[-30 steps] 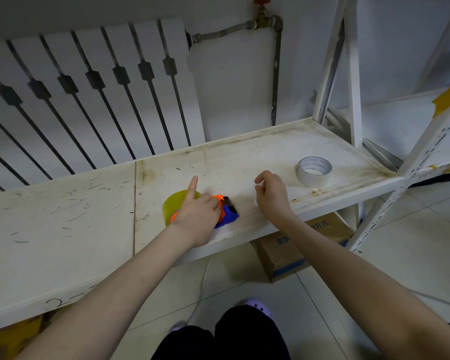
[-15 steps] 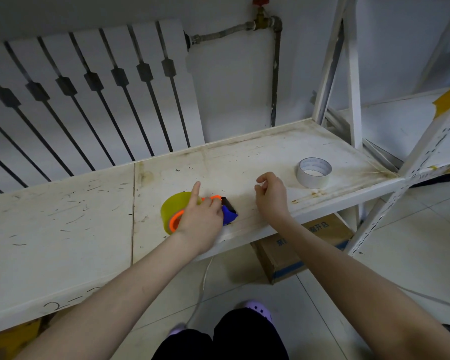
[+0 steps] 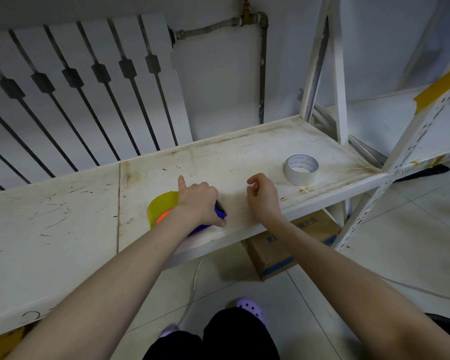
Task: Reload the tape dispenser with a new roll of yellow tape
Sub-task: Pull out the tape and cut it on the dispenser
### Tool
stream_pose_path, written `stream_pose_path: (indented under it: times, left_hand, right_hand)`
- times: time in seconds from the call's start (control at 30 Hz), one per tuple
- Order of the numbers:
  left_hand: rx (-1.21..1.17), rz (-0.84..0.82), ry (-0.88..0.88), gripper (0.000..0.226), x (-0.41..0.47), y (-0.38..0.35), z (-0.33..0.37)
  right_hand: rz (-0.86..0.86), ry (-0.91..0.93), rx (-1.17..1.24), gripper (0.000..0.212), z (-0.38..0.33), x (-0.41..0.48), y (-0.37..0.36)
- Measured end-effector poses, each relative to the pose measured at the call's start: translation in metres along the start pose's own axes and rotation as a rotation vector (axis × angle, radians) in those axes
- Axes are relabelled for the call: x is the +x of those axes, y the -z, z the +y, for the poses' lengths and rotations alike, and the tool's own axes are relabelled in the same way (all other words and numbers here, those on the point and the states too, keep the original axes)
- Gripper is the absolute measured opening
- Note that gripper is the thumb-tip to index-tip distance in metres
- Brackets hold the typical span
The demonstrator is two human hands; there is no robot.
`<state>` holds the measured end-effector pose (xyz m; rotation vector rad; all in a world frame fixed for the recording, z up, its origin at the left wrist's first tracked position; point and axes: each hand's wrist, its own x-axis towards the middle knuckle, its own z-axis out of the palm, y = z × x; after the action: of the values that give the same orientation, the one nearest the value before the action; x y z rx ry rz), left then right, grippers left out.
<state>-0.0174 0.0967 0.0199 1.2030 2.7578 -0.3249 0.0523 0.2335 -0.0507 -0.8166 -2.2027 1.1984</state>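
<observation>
**Left hand on the dispenser, right hand curled beside it**

The tape dispenser (image 3: 220,213) sits near the front edge of the white shelf (image 3: 244,157), loaded with a roll of yellow tape (image 3: 161,206) that shows to the left of the wrist, an orange hub visible in it. The left hand (image 3: 198,201) covers the dispenser from above, its grip wrapped around the blue body, thumb at the front side, forefinger pointing straight out toward the wall. Only a blue and black tip of the dispenser peeks out on the right of that hand. The right hand (image 3: 263,197) rests just beside it on the shelf, apart from the dispenser, its grip loosely curled with nothing visible in it. A white tape roll (image 3: 301,169) lies flat farther right, well apart from both hands.
</observation>
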Motion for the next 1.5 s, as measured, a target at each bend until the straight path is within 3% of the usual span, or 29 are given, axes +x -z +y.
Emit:
stream_pose_path:
  times: [0.17,0.3,0.47,0.63,0.93,1.2,1.5]
  left_hand:
    - [-0.059,0.046,-0.007,0.042,0.002,0.003,-0.001]
    - [-0.156,0.125,0.009,0.049,-0.014,0.009,-0.01]
    - [-0.377,0.242,0.076,0.06,-0.037,0.011,-0.021]
    - [-0.414,0.333,0.114,0.061,-0.054,0.013,-0.02]
    - [-0.51,0.384,0.104,0.06,-0.072,0.014,-0.02]
    - [-0.586,0.447,0.111,0.058,-0.084,0.011,-0.028]
    - [-0.768,0.463,0.112,0.062,-0.092,0.004,-0.036]
  right_hand:
    - [-0.005,0.005,0.042,0.017,0.001,-0.003,0.004]
    - [0.003,0.025,0.157,0.017,-0.007,-0.011,0.012]
    - [0.064,0.202,0.316,0.02,-0.044,-0.023,0.033]
    - [0.077,0.436,0.252,0.022,-0.076,-0.036,0.044]
    - [0.128,0.578,0.18,0.022,-0.09,-0.048,0.049]
    - [0.021,0.275,0.225,0.019,-0.084,-0.046,0.046]
    - [-0.069,0.132,0.305,0.026,-0.095,-0.05,0.046]
